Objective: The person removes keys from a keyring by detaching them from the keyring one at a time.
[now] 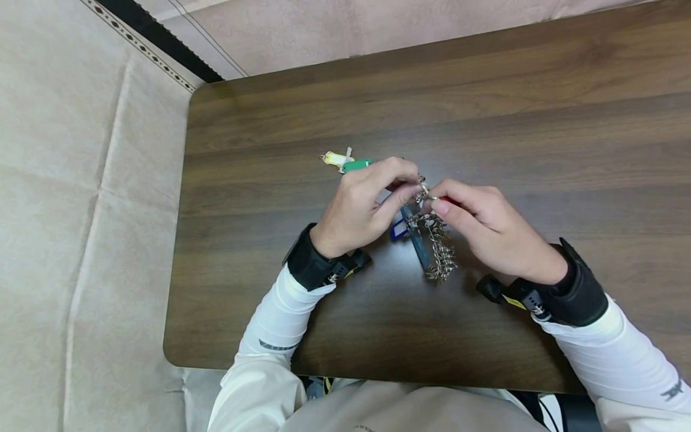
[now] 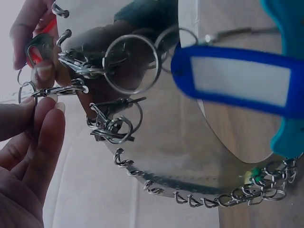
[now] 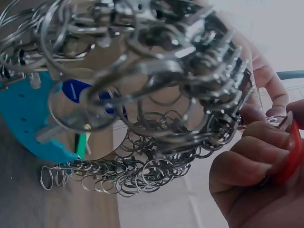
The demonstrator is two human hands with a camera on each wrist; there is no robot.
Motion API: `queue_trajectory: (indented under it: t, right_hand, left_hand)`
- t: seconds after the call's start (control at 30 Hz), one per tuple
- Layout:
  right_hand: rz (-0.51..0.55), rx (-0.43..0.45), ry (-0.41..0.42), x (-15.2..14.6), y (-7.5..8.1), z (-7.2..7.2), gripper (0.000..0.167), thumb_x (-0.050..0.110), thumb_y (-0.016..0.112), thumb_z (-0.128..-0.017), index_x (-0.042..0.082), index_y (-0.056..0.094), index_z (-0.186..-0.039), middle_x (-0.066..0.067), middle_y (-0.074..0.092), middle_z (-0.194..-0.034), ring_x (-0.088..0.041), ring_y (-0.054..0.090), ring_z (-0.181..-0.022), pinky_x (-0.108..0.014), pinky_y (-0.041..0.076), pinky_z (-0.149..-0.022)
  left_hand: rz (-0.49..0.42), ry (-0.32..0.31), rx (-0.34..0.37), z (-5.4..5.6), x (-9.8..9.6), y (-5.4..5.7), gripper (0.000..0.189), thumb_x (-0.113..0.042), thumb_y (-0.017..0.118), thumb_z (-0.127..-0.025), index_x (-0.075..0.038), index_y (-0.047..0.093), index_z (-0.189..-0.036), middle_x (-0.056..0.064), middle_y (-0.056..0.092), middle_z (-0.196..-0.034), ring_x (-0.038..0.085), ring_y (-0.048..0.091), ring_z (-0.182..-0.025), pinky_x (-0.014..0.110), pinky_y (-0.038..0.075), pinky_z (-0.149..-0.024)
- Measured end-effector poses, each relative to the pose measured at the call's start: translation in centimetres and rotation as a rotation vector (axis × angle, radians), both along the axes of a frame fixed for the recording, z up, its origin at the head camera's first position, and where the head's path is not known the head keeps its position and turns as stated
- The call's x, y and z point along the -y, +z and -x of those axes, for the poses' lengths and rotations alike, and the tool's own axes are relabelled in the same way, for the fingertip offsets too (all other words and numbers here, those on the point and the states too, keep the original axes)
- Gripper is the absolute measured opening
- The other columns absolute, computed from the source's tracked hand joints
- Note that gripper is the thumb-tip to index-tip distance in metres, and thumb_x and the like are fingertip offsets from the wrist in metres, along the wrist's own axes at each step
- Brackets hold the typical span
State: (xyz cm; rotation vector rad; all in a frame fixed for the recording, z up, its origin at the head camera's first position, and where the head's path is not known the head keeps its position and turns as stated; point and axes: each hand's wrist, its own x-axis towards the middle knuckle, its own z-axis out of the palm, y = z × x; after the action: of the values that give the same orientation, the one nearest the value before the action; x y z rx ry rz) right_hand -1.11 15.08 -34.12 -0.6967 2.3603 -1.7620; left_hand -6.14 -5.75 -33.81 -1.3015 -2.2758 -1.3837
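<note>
A metal ring-shaped key holder (image 1: 444, 255) with a teal strip (image 1: 417, 243) stands on edge over the table between the hands. Small snap clips and split rings (image 3: 161, 173) line its rim. My left hand (image 1: 361, 201) pinches one of the clips (image 2: 59, 90) at the rim, its thumb and fingertips at the small ring on its end. In my right hand (image 1: 483, 225), thumb and fingers grip a red key tag (image 3: 289, 152), its metal ring close to that clip. A blue key tag (image 2: 240, 78) with a white label hangs from the holder.
Beyond the left hand, a yellow key tag (image 1: 336, 158) and a green key tag (image 1: 356, 165) lie on the brown wooden table (image 1: 259, 180). The table's left edge borders a pale fabric-like surface (image 1: 48, 240).
</note>
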Motion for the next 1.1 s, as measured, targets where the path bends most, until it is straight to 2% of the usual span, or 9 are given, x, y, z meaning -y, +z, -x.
queue_trajectory:
  t: [0.2, 0.47, 0.67, 0.93, 1.1]
  right_hand:
    - [-0.062, -0.033, -0.035, 0.0, 0.03, -0.11, 0.021, 0.007, 0.047, -0.107, 0.011, 0.064, -0.095, 0.004, 0.049, -0.073, -0.007, 0.045, -0.064, -0.024, 0.035, -0.06]
    - [-0.035, -0.035, -0.027, -0.01, -0.09, -0.17, 0.022, 0.003, 0.045, -0.106, 0.01, 0.063, -0.096, 0.003, 0.048, -0.073, -0.007, 0.043, -0.063, -0.025, 0.035, -0.059]
    - [-0.021, -0.029, -0.024, -0.06, -0.06, -0.1, 0.023, 0.003, 0.044, -0.106, 0.008, 0.065, -0.099, 0.002, 0.052, -0.077, -0.008, 0.046, -0.067, -0.024, 0.037, -0.062]
    - [-0.031, -0.02, -0.017, -0.31, 0.08, 0.02, 0.024, 0.003, 0.045, -0.106, 0.008, 0.068, -0.106, 0.002, 0.062, -0.09, -0.01, 0.054, -0.079, -0.02, 0.042, -0.073]
    - [-0.016, -0.008, -0.015, -0.42, 0.18, 0.02, 0.023, 0.002, 0.045, -0.106, 0.008, 0.068, -0.105, 0.001, 0.06, -0.088, -0.01, 0.054, -0.078, -0.021, 0.041, -0.072]
  left_hand:
    - [-0.021, 0.008, -0.018, 0.11, 0.0, -0.06, 0.006, -0.001, 0.065, -0.097, 0.004, 0.063, -0.099, 0.012, 0.068, -0.088, 0.013, 0.062, -0.078, 0.023, 0.054, -0.075]
    - [-0.018, 0.014, -0.012, 0.1, 0.02, 0.04, 0.006, -0.001, 0.067, -0.096, 0.004, 0.065, -0.098, 0.012, 0.069, -0.088, 0.014, 0.063, -0.078, 0.023, 0.054, -0.074]
    - [-0.016, 0.002, -0.007, 0.14, 0.02, 0.04, 0.006, -0.001, 0.067, -0.096, 0.004, 0.065, -0.098, 0.012, 0.068, -0.088, 0.013, 0.062, -0.078, 0.023, 0.053, -0.074]
    - [-0.007, -0.021, 0.012, 0.09, -0.06, -0.02, 0.006, -0.001, 0.065, -0.097, 0.005, 0.063, -0.099, 0.012, 0.066, -0.088, 0.012, 0.061, -0.077, 0.022, 0.053, -0.075]
    - [-0.015, -0.024, 0.009, 0.02, -0.21, -0.06, 0.005, 0.0, 0.064, -0.097, 0.004, 0.062, -0.098, 0.012, 0.066, -0.087, 0.012, 0.061, -0.077, 0.021, 0.053, -0.075]
